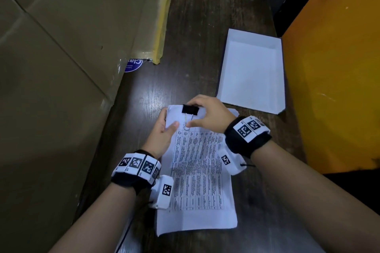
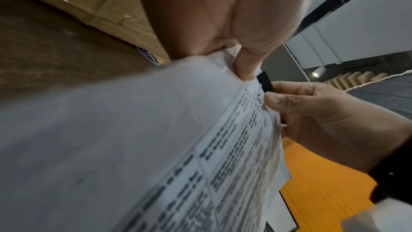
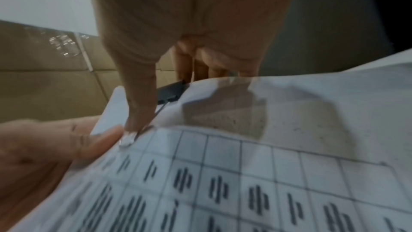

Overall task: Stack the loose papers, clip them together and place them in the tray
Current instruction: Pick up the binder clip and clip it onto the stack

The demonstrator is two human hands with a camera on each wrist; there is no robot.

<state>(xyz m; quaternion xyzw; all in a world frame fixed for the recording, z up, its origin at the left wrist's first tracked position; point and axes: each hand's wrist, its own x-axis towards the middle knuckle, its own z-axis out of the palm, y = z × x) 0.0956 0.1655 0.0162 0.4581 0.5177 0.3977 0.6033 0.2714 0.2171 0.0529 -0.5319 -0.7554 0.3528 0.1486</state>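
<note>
The papers [image 1: 197, 172] are stacked and the black clip [image 1: 190, 109] already bites their far edge, so stacking and clipping look done or nearly so. The left hand [image 1: 162, 131] pinches the stack's top left corner; the right hand [image 1: 207, 115] has its grip narrow around the clip's wire handle. Left to do: lay the bundle in the white tray [image 1: 273, 100], near on the tabletop [image 1: 197, 47] to the right

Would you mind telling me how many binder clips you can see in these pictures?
1. A black binder clip sits on the far edge of the paper stack, with the right hand around it. Others could be hidden under the papers or hands.
</note>
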